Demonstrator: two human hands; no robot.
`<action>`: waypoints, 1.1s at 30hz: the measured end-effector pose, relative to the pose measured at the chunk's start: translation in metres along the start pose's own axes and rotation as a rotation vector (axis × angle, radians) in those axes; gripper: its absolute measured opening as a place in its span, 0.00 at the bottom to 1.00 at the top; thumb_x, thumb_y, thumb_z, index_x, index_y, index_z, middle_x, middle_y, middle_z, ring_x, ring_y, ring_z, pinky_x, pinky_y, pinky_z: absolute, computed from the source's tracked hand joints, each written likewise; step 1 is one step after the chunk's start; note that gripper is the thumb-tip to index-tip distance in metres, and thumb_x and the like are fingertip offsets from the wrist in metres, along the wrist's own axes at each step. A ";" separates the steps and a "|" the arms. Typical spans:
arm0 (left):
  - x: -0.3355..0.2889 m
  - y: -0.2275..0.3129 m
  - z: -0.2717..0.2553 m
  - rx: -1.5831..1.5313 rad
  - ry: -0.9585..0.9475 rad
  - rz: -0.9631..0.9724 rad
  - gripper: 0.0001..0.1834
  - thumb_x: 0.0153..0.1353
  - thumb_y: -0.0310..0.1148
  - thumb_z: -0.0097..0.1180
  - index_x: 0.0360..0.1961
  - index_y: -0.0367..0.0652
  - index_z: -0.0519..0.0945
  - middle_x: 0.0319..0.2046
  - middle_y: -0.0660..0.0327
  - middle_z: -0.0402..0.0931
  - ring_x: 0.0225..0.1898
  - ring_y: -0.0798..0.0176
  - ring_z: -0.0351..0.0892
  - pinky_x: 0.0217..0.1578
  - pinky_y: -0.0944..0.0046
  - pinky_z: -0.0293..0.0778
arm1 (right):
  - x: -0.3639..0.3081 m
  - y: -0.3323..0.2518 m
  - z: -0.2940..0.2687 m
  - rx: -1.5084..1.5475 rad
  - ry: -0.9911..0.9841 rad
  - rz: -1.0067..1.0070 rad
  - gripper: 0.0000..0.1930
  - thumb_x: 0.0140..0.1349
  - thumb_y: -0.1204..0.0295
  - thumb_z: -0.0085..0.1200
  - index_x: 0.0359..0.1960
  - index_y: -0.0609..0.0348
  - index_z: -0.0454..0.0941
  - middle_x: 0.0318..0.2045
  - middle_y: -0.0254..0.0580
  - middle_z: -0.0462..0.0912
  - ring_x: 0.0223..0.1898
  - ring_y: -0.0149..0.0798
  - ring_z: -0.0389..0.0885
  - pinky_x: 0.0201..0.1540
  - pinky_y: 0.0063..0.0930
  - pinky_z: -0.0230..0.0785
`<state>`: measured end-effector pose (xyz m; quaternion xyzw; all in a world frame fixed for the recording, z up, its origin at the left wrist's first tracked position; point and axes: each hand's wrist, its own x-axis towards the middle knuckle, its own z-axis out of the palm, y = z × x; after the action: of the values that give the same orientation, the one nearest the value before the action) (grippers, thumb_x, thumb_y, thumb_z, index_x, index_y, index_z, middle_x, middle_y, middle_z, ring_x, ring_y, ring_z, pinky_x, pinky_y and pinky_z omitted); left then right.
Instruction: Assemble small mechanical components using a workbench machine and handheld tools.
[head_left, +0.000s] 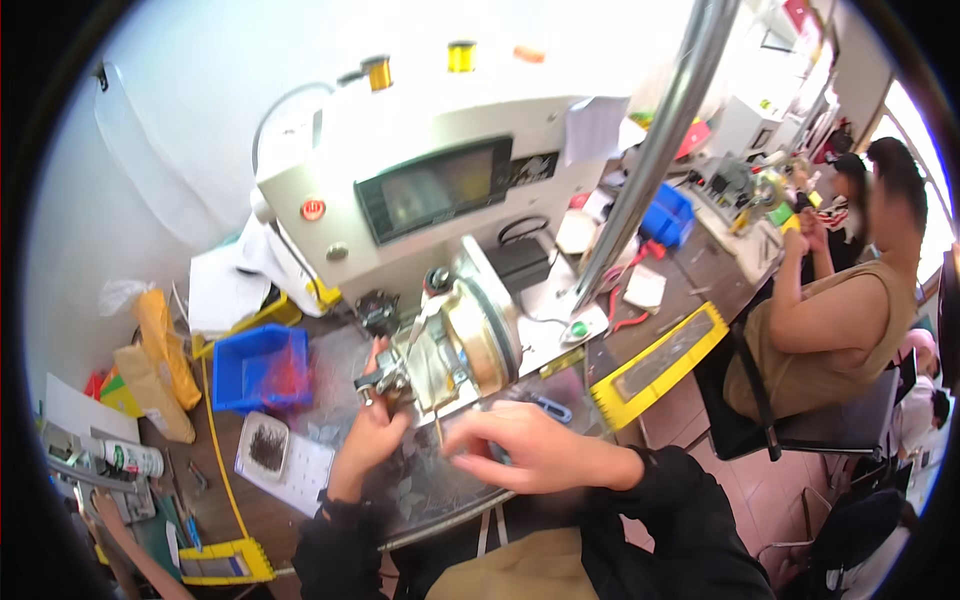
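In front of me stands a pale bench machine [430, 140] with a dark screen [435, 188] and a round, drum-like part [478, 335] low on its front. My left hand [372, 440] is closed around a small metal fitting [390, 378] at the left of the drum, thumb and fingers on either side of it. To the right, my right hand [535, 445] is just in front of the drum with its fingers curled and their tips together. Close to those fingertips is a thin orange-brown strip [438, 430]; whatever they pinch is too small to tell.
Left of the machine are a blue bin [262, 368] and a white tray of small dark pieces [268, 445]. A metal pole [655, 160] rises on the right, near a yellow-edged rack [660, 366]. A seated person [825, 320] works farther right. Another person's forearm [135, 550] shows at lower left.
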<state>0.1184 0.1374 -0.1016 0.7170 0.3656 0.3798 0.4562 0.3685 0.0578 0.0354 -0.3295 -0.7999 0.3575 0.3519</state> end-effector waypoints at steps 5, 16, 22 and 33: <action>-0.007 -0.009 -0.003 -0.151 0.015 0.002 0.53 0.48 0.15 0.47 0.77 0.37 0.41 0.74 0.48 0.49 0.74 0.54 0.52 0.72 0.58 0.53 | -0.029 -0.024 -0.094 -0.131 0.554 -0.065 0.05 0.65 0.77 0.56 0.40 0.60 0.81 0.29 0.36 0.83 0.28 0.27 0.79 0.33 0.24 0.71; -0.010 -0.029 -0.010 -0.169 0.072 -0.107 0.35 0.59 0.18 0.51 0.70 0.36 0.59 0.59 0.54 0.71 0.59 0.61 0.73 0.60 0.60 0.69 | 0.009 -0.002 -0.260 -0.379 1.204 -0.195 0.18 0.72 0.68 0.52 0.59 0.63 0.75 0.48 0.40 0.83 0.52 0.30 0.76 0.52 0.25 0.70; -0.008 -0.022 -0.005 -0.141 0.078 -0.162 0.34 0.59 0.19 0.51 0.68 0.32 0.61 0.59 0.52 0.72 0.61 0.58 0.73 0.63 0.59 0.68 | 0.030 -0.018 -0.264 -0.418 1.215 -0.118 0.21 0.72 0.64 0.54 0.59 0.66 0.77 0.56 0.45 0.81 0.60 0.35 0.75 0.68 0.29 0.58; -0.010 -0.025 -0.004 -0.089 0.047 -0.177 0.33 0.62 0.22 0.55 0.68 0.33 0.60 0.60 0.51 0.71 0.61 0.58 0.73 0.63 0.58 0.67 | 0.026 -0.035 -0.262 -0.512 1.365 -0.314 0.10 0.69 0.70 0.58 0.41 0.65 0.85 0.38 0.44 0.90 0.46 0.36 0.87 0.62 0.32 0.68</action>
<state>0.1060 0.1384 -0.1262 0.6518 0.4209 0.3703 0.5107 0.5539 0.1483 0.2019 -0.4318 -0.4996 -0.1786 0.7294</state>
